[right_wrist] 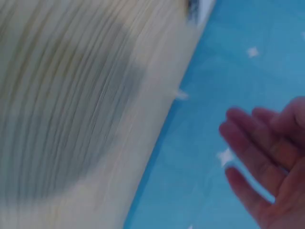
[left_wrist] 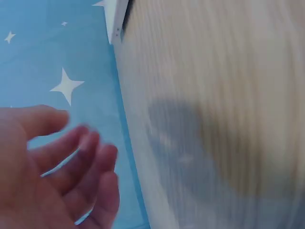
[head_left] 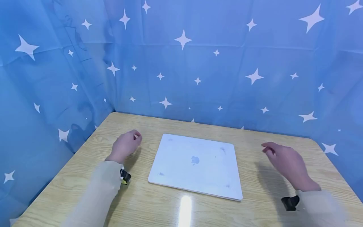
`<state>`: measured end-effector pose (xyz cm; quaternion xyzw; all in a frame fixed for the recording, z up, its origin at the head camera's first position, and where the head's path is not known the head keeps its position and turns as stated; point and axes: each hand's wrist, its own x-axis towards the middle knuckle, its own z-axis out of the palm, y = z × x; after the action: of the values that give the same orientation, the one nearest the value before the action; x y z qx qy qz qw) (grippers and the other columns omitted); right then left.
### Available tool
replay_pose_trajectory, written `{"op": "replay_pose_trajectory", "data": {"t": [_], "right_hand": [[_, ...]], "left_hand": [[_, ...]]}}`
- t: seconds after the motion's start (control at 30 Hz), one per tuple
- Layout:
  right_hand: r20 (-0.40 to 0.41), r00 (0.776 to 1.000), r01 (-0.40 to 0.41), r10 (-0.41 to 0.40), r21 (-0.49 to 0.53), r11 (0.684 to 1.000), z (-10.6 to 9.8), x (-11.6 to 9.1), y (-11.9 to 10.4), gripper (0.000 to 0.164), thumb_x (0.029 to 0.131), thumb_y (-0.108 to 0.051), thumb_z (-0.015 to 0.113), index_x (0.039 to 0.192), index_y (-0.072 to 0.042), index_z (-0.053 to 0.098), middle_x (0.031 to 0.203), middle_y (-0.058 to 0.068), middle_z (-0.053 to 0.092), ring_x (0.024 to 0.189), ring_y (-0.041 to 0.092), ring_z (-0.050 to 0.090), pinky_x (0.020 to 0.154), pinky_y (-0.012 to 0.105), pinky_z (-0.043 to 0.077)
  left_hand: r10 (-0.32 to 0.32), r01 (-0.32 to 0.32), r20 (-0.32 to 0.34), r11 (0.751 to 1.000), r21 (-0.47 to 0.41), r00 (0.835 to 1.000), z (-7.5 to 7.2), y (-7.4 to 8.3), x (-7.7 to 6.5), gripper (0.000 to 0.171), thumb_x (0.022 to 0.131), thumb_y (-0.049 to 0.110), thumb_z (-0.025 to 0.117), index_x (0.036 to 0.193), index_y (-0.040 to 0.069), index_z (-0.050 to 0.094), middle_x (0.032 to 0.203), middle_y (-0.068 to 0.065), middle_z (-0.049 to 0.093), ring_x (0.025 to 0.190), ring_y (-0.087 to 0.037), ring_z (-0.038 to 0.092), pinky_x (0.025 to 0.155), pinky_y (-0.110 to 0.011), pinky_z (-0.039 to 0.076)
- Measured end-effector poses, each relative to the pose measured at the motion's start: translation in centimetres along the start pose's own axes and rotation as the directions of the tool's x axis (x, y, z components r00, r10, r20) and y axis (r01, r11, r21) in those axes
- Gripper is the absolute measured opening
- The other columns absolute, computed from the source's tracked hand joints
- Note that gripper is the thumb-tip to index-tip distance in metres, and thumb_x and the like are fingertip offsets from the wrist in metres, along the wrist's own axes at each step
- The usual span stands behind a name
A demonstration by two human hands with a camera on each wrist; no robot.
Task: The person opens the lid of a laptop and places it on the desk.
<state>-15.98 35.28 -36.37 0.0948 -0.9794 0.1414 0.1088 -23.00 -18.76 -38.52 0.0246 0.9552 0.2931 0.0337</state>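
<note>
A closed silver laptop (head_left: 195, 176) with an apple logo on its lid lies flat on the wooden table. To its left, my left hand (head_left: 126, 145) hovers above the tabletop, apart from the laptop. In the left wrist view the fingers of that left hand (left_wrist: 66, 176) are loosely bent around nothing. On the other side, my right hand (head_left: 289, 162) is held over the table, its shadow below it. The right wrist view shows the right hand (right_wrist: 271, 157) with relaxed fingers and nothing in them. A sliver of the laptop (left_wrist: 114, 21) appears at the top of the left wrist view.
The light wood table (head_left: 136, 208) has rounded far corners and a bright light reflection near the front. A blue curtain (head_left: 215, 78) with white stars hangs behind the table and along its left side. Dark straps with small devices (head_left: 124, 177) sit on both wrists.
</note>
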Motion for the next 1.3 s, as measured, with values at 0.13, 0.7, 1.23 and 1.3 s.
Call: {"op": "replay_pose_trajectory", "data": {"t": [0.13,0.7,1.23,1.3], "right_hand": [[-0.066,0.993,0.098,-0.093,0.065,0.993,1.9,-0.2,-2.9,0.025,0.104,0.003,0.062,0.124,0.005,0.076,0.103,0.013,0.082,0.059,0.012,0.056,0.052,0.029,0.040],[0.318,0.918,0.136,-0.237,0.309,0.941,4.9,0.7,-15.4,0.070,0.106,-0.014,0.077,0.168,-0.009,0.045,0.146,0.014,0.069,0.113,0.029,0.075,0.081,0.040,0.059],[0.422,0.840,0.230,-0.340,0.291,0.929,8.2,0.0,-19.4,0.085,0.091,-0.015,0.092,0.164,-0.005,0.049,0.164,0.025,0.051,0.156,0.050,0.042,0.123,0.065,0.036],[0.438,0.840,0.232,-0.320,0.244,0.942,8.3,0.0,-19.7,0.083,0.091,-0.015,0.092,0.162,-0.006,0.051,0.165,0.025,0.050,0.156,0.050,0.041,0.123,0.064,0.038]], "left_hand": [[-0.004,0.009,0.078,0.998,-0.061,0.997,1.7,0.6,-0.5,0.030,0.115,0.027,0.057,0.107,0.003,0.074,0.081,-0.007,0.063,0.071,-0.022,0.054,0.068,-0.038,0.045],[0.055,0.109,0.284,0.841,-0.530,0.957,4.4,0.7,-1.0,0.033,0.115,0.016,0.059,0.136,-0.008,0.067,0.080,-0.006,0.065,0.062,-0.012,0.065,0.062,-0.026,0.052],[0.078,0.122,0.323,0.823,-0.555,0.943,4.7,-0.9,-0.3,0.047,0.112,0.016,0.066,0.156,-0.002,0.059,0.081,-0.006,0.066,0.056,-0.012,0.061,0.055,-0.023,0.049],[0.078,0.127,0.327,0.819,-0.560,0.942,4.7,-0.7,-0.2,0.046,0.112,0.016,0.066,0.155,-0.001,0.060,0.080,-0.006,0.066,0.055,-0.012,0.061,0.055,-0.023,0.049]]}}
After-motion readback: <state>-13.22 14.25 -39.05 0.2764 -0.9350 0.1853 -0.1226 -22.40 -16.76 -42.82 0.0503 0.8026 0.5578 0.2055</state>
